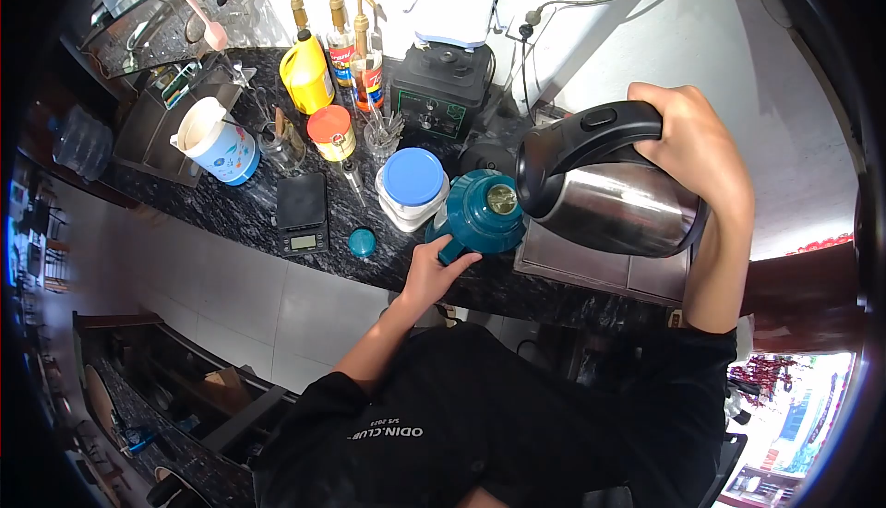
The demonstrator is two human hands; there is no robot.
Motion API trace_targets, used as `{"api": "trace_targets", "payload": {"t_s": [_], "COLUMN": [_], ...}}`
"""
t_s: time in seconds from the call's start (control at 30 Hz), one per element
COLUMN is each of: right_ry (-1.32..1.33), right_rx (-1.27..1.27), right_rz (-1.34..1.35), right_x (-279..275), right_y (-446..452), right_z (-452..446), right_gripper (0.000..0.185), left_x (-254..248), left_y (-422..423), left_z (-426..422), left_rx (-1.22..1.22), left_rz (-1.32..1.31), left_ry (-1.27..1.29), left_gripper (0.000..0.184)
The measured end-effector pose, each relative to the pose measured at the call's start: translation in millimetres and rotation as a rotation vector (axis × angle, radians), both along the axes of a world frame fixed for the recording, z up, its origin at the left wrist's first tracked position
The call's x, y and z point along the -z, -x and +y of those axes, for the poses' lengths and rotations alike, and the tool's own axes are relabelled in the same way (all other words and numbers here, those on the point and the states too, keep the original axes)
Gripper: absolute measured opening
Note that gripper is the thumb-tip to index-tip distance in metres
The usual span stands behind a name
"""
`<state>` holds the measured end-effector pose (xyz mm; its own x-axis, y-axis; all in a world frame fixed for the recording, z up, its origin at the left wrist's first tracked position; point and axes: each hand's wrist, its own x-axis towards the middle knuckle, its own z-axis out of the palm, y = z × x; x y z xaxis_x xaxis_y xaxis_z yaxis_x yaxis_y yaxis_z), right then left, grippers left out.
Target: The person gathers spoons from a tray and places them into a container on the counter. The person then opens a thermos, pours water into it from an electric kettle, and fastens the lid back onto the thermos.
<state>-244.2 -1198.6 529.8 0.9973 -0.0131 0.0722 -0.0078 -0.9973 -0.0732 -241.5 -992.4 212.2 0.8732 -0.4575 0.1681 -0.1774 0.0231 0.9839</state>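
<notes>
My right hand (694,134) is wrapped round the black handle of a steel electric kettle (620,205). The kettle is tipped to the left, its spout beside the mouth of a teal thermos flask (478,219). The flask stands uncapped on the counter, and its opening looks shiny inside; I cannot make out a stream of water. With its fingers closed, my left hand (434,273) grips the flask's handle. A small round teal cap (362,243) lies on the counter to the left. Against the flask stands a white jar with a blue lid (413,178).
A black scale (303,215) and a blue-white pitcher (221,146) sit left on the dark marble counter (249,208). Behind are a yellow jug (306,74), pump bottles (367,79), a red-lidded tin (331,131) and a black blender base (443,93). A metal tray (591,271) lies under the kettle.
</notes>
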Motion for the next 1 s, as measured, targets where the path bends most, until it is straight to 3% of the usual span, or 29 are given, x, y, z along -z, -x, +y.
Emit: {"api": "trace_targets", "payload": {"t_s": [1.0], "right_ry": [-0.005], "right_rx": [0.028], "right_rz": [0.023], "right_x": [-2.7], "right_y": [-4.1], "right_z": [5.3], "right_gripper": [0.010], "left_x": [-3.4], "left_y": [-0.3], "left_z": [1.9], "left_rx": [0.002], "left_rz": [0.007], "left_ry": [-0.060], "left_gripper": [0.024]}}
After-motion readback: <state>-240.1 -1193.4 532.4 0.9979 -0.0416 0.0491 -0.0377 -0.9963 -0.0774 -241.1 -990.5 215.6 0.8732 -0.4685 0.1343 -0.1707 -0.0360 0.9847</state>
